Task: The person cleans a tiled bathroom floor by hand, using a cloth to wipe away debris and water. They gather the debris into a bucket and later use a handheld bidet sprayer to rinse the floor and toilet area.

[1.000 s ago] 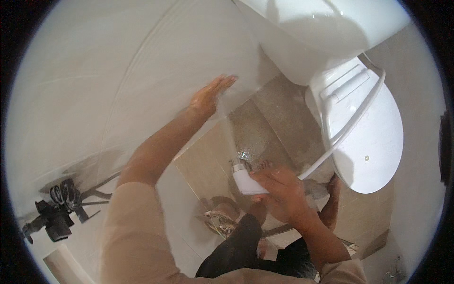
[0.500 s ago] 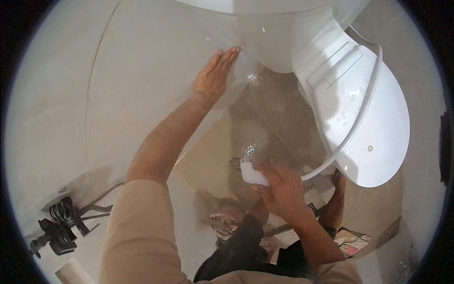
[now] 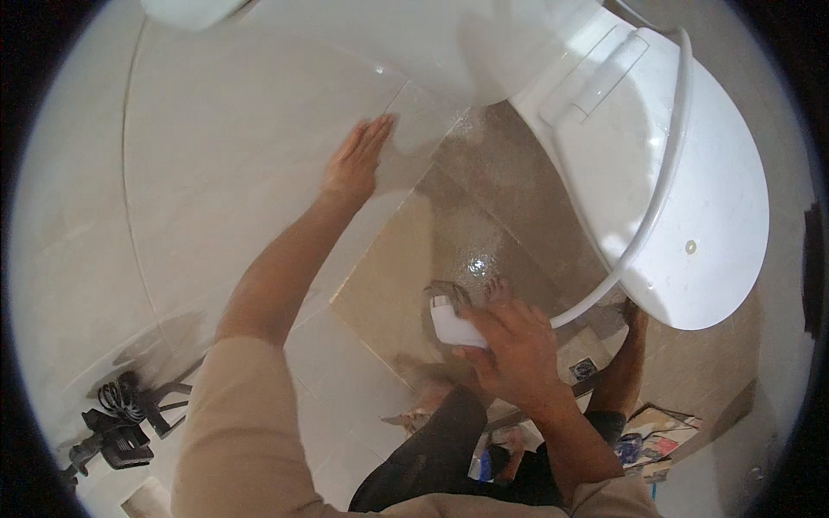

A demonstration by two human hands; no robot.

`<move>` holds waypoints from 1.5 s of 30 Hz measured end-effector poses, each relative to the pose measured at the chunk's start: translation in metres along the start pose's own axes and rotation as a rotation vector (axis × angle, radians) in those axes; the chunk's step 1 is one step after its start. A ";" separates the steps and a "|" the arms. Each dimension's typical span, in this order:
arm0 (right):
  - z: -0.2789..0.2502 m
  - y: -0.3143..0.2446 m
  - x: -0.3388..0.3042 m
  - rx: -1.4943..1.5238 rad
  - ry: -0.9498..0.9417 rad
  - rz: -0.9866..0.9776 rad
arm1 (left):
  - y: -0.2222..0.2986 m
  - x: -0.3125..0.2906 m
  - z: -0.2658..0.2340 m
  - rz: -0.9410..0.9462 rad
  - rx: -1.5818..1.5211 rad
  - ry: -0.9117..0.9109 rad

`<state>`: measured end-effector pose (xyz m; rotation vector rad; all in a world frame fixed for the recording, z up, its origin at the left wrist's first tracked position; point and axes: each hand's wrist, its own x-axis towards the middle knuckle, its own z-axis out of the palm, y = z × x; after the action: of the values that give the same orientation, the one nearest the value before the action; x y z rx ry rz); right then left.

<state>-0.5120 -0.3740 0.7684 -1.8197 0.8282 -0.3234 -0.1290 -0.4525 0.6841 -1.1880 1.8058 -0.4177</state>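
My right hand is closed around the handle of a white hand-held bidet sprayer, its head pointing away from me over the wet floor. A white hose runs from this hand, curving up across the closed lid of a white toilet. Whether water is leaving the nozzle cannot be made out. My left hand is stretched out flat at the pale tiled wall, fingers extended and together, holding nothing. It is left of the toilet's base.
Wet brown floor tiles lie between wall and toilet. A small floor drain is near my bare feet. Black equipment with coiled cable stands at lower left. Printed cardboard lies at lower right. A white rounded object shows at the top.
My left hand has moved left and slightly nearer along the wall. The sprayer has shifted slightly left and nearer. The view has shifted, so the toilet sits differently in it.
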 end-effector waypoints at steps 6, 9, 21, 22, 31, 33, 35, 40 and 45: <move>0.006 0.000 0.002 -0.051 -0.002 -0.044 | -0.018 0.044 -0.041 -0.098 0.116 -0.123; 0.006 0.007 0.002 -0.028 -0.003 -0.038 | -0.022 0.033 -0.038 -0.161 0.141 0.031; 0.012 0.006 0.007 -0.030 -0.025 -0.072 | -0.031 0.024 -0.038 -0.178 -0.049 0.012; 0.011 0.007 0.006 -0.048 -0.027 -0.062 | -0.035 0.024 -0.042 -0.192 -0.114 0.031; 0.020 0.025 0.001 -0.060 -0.053 -0.014 | -0.065 -0.073 -0.030 -0.345 0.257 -0.091; 0.022 0.017 0.001 -0.037 -0.064 -0.076 | -0.028 -0.089 0.021 0.068 0.317 -0.095; 0.016 0.019 0.001 -0.043 -0.067 -0.131 | -0.017 -0.104 0.027 0.062 0.120 -0.109; 0.010 0.020 -0.001 0.009 -0.029 -0.147 | -0.029 -0.157 0.018 -0.018 -0.131 -0.144; 0.006 0.012 0.011 0.059 0.003 -0.186 | 0.002 -0.055 0.020 0.113 0.062 -0.156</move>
<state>-0.5048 -0.3796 0.7532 -1.8449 0.6455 -0.4651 -0.1070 -0.4006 0.6998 -1.0415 1.7040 -0.3049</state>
